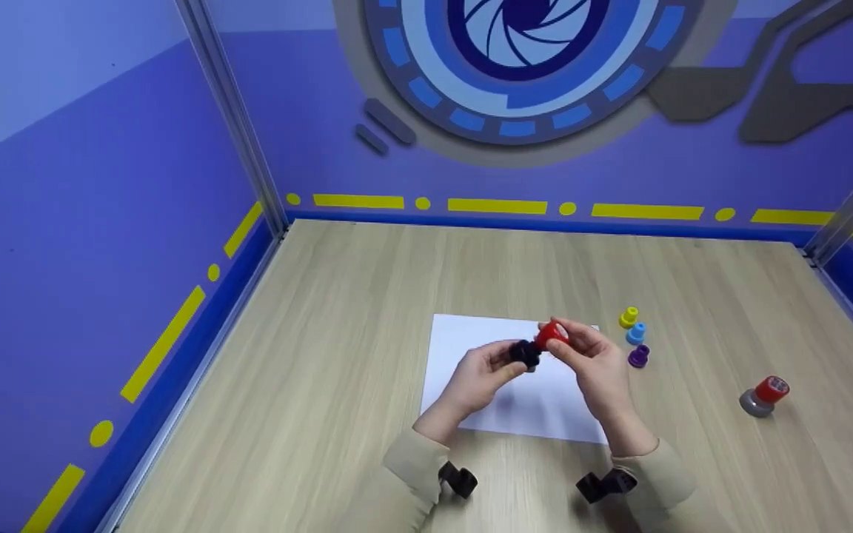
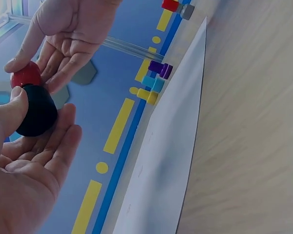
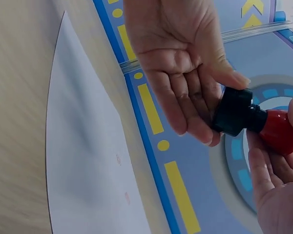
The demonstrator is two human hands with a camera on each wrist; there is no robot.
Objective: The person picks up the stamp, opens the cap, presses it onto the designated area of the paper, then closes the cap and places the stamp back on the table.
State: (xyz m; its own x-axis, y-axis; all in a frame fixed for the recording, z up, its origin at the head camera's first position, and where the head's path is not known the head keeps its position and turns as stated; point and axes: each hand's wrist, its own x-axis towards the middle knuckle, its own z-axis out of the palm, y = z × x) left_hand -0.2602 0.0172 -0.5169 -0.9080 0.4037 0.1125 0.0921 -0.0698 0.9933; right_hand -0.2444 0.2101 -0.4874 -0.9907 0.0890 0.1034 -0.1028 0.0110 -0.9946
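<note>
Above a white sheet of paper (image 1: 482, 403), both hands hold a stamp with a round red handle (image 1: 549, 336) and a black base or cap (image 1: 524, 354). My left hand (image 1: 477, 379) pinches the black part between thumb and fingers. The red handle is gripped by my right hand (image 1: 598, 364). In the right wrist view, a narrow black neck (image 3: 256, 118) shows between the red and black parts, which are joined or touching. Faint reddish marks (image 3: 118, 160) are on the paper. The stamp's printing face is hidden.
Right of the paper stand three small stamps: yellow (image 1: 629, 317), light blue (image 1: 636, 333) and purple (image 1: 639, 356). Farther right is another red stamp (image 1: 772, 389) on a grey base (image 1: 757, 403). Blue-purple panels (image 1: 308, 126) wall the wooden table (image 1: 352, 311) at the back and sides.
</note>
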